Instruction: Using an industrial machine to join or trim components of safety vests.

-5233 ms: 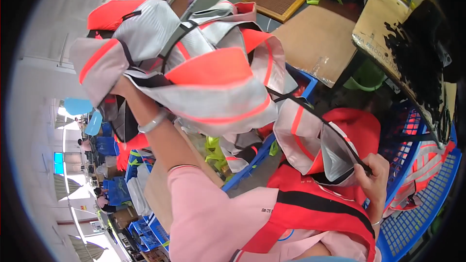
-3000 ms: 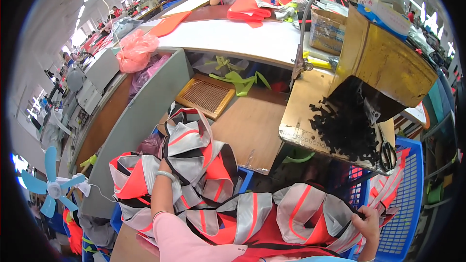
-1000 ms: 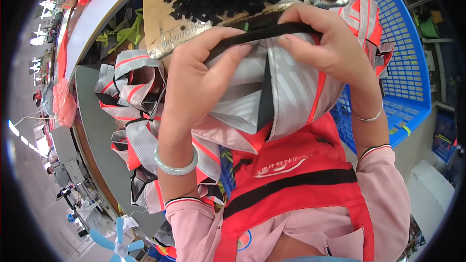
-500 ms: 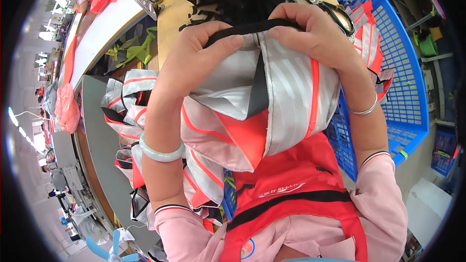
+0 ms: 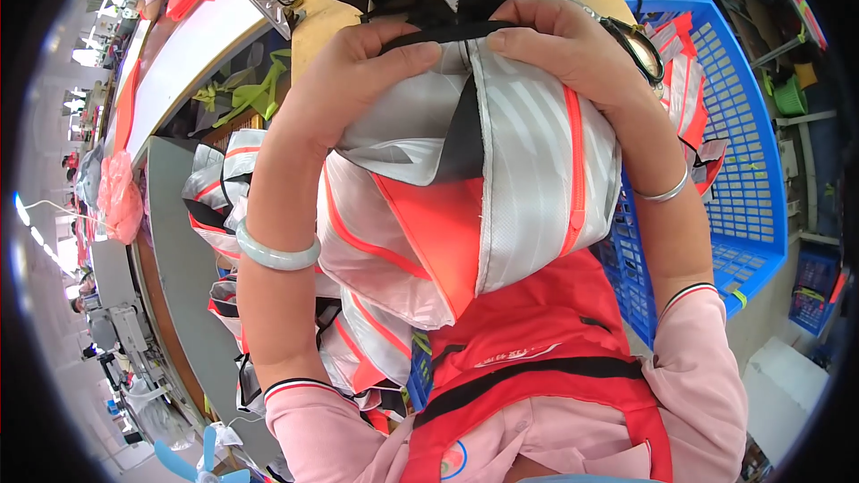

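Item: silver-grey fabric piece with orange-red stripes, one, held up in front of the person, its lower part before the red apron.

Changes: three seconds ago the left hand was in the heap at the left and the right hand alone held the far right end. Now left hand and right hand are together on one piece. Against half a second ago the grip is the same, while more of the black fabric scraps is covered.

Fingers: both sets closed, pinching the black band between thumbs and forefingers (a pale round bangle on the left wrist, a thin silver one on the right).

Surroundings: scraps on the yellow-brown bench, beyond the hands; black-handled scissors just behind the right hand, partly hidden by it; blue plastic lattice basket at right, with similar striped pieces inside; bright green strips at left; further striped work below the left forearm. Hands and piece block the near part of the bench.

Orientation: banded edge away from the person, running left to right; body hanging toward the person; right-hand stripe running away-to-near. Overall long axis cannot be told, the cloth being folded.
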A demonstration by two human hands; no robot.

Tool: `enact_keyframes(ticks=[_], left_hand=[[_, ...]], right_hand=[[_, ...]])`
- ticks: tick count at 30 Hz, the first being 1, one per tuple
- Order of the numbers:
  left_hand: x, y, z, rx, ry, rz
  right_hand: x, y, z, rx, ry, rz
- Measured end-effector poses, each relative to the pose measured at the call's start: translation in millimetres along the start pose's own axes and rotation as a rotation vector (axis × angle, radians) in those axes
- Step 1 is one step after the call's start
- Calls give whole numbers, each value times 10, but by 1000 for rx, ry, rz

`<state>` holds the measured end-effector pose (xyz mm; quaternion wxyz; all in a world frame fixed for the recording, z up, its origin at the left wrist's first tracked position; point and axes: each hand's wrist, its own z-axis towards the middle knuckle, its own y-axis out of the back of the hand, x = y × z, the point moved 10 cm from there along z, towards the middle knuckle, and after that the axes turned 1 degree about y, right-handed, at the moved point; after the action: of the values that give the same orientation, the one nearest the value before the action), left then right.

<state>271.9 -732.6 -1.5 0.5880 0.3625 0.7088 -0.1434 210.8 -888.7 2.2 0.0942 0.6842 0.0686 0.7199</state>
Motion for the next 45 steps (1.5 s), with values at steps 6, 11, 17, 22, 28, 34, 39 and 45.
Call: enact_keyframes(ticks=[6,11,17,22,28,34,39,45], left_hand=[[63,41,64,13,18,-48],[42,77,78,14,11,-22],[2,87,86,-41,31,-8],[-121,131,39,-66,-31,-44],[-102,302,158,-93,-55,-32],[82,-215,-410,-69,-182,364],[175,-1749,-283,542,-377,453],[387,-1749,-246,390,-401,251]], right_hand=[[5,0,69,10,19,13],[38,-7,83,-10,20,28],[19,11,106,-29,6,86],[98,32,147,-38,16,56],[132,562,37,-208,105,-85],[569,-207,-991,462,339,-162],[552,-1084,-1586,410,584,-958],[13,-1161,-1438,382,403,-1200]])
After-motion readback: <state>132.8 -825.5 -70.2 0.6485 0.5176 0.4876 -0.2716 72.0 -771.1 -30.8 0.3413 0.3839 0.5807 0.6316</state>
